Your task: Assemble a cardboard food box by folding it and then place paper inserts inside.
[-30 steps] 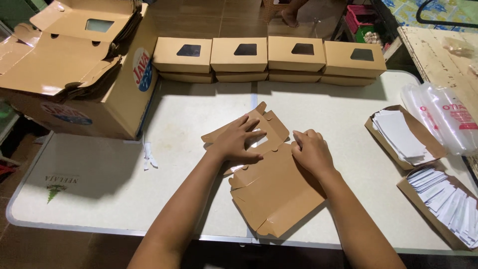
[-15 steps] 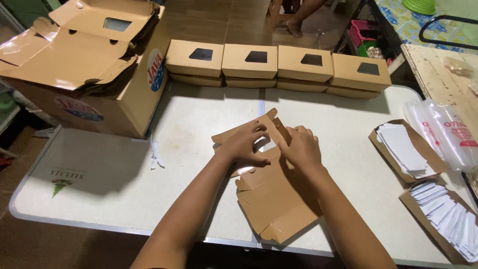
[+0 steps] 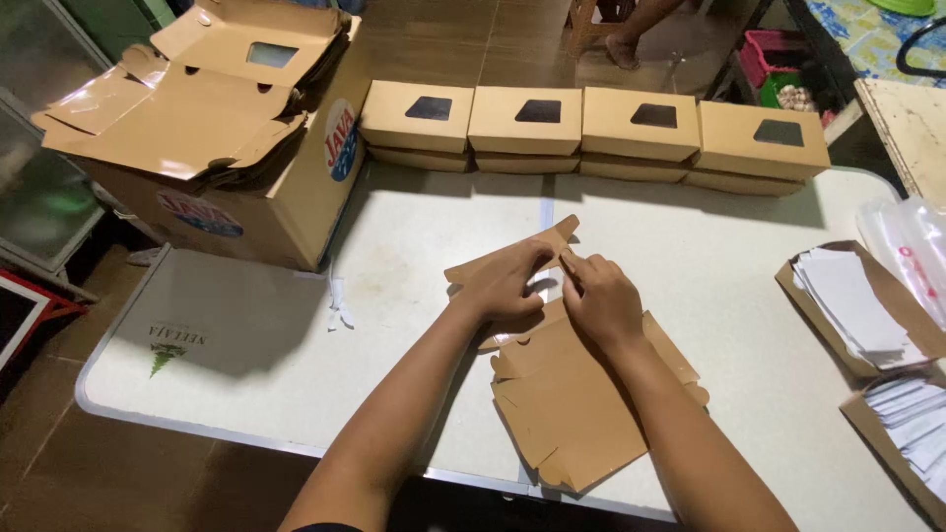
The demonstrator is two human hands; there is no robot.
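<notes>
hands: left hand [image 3: 501, 288] and right hand [image 3: 598, 296] both pinching the flat brown box blank [image 3: 576, 394] at table [image 3: 246, 335] centre
risk: far flap could crease crooked if the fingers slip
12 o'clock: four finished boxes [image 3: 591, 128]

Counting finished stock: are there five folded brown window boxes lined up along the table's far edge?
No, four folded brown window boxes sit there.
</notes>
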